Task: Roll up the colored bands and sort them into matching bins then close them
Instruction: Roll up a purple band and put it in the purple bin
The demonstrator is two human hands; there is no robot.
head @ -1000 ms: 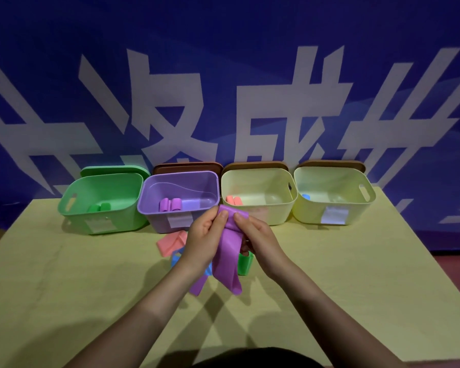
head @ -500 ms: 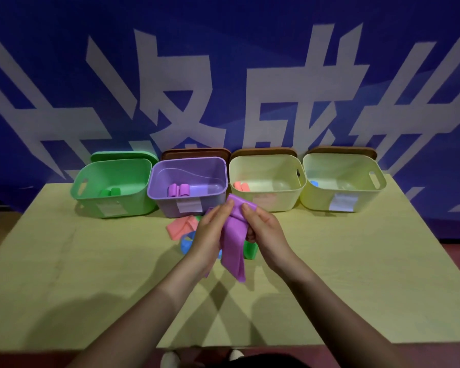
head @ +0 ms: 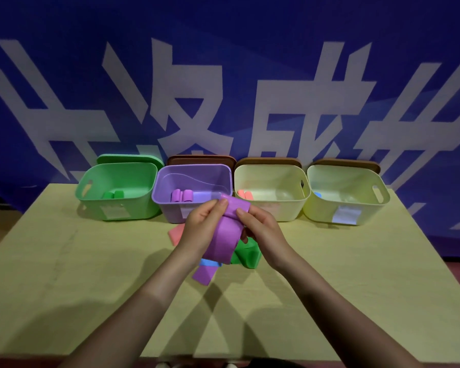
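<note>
Pinching a purple band (head: 225, 235) at frame centre, left hand (head: 202, 229) and right hand (head: 263, 232) work before the purple bin (head: 170, 205), whose white label (head: 186, 211) is unreadable.

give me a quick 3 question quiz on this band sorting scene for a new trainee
1. True or false: both hands hold the purple band.
2. Which bin already holds two purple rolls? A green bin B purple bin C far right bin
3. Fill in: the loose band on the table by the right hand is ____.

Key: 1 true, left hand and right hand both pinch it. 2 B. 3 green, the green band.
</note>
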